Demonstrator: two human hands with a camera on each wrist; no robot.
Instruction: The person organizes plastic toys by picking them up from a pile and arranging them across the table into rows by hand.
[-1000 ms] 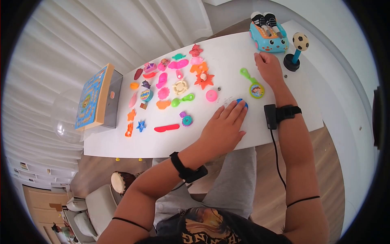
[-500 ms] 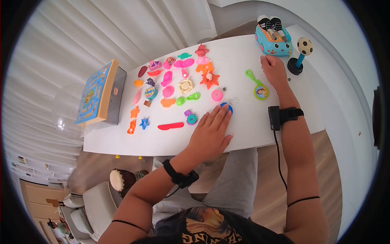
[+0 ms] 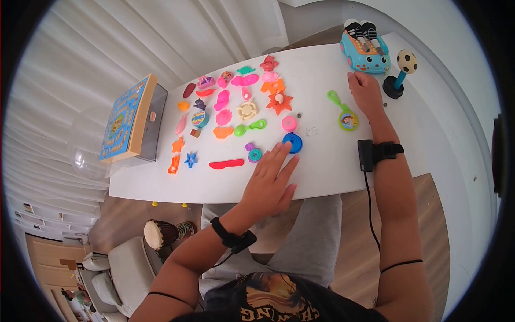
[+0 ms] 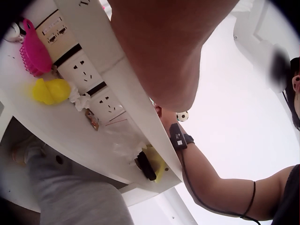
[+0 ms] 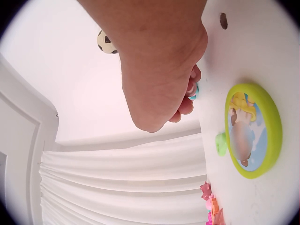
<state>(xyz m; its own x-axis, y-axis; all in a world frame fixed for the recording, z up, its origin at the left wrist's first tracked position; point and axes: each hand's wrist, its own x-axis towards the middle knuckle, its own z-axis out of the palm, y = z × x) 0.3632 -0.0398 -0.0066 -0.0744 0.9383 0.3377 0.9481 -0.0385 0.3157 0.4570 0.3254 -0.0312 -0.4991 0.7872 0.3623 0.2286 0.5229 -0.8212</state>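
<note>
My left hand [image 3: 270, 185] has its fingers stretched out, the tips at the left rim of a round blue dish-like piece [image 3: 295, 144] on the white table [image 3: 332, 172]. A pink round piece [image 3: 289, 124] lies just beyond it, and a purple and teal piece [image 3: 255, 155] is left of the fingers. My right hand [image 3: 367, 92] rests near the far right with loosely curled fingers, holding nothing visible. Beside it lies a green-handled round toy with a picture [image 3: 347, 121], seen close in the right wrist view with its lime rim [image 5: 274, 140].
Several coloured moulds, a red toy knife [image 3: 226, 164] and a green scoop [image 3: 249, 127] cover the table's left half. A blue toy phone car [image 3: 367, 60] carries small shoes. Right of it stands a football on a post [image 3: 400, 80]. A board-game box [image 3: 129, 121] stands at the left edge.
My left hand has slid left, and the blue piece has moved left with it from beside the dark scribbles. The fingers have drawn back, uncovering more of the piece. My right hand stays in place.
</note>
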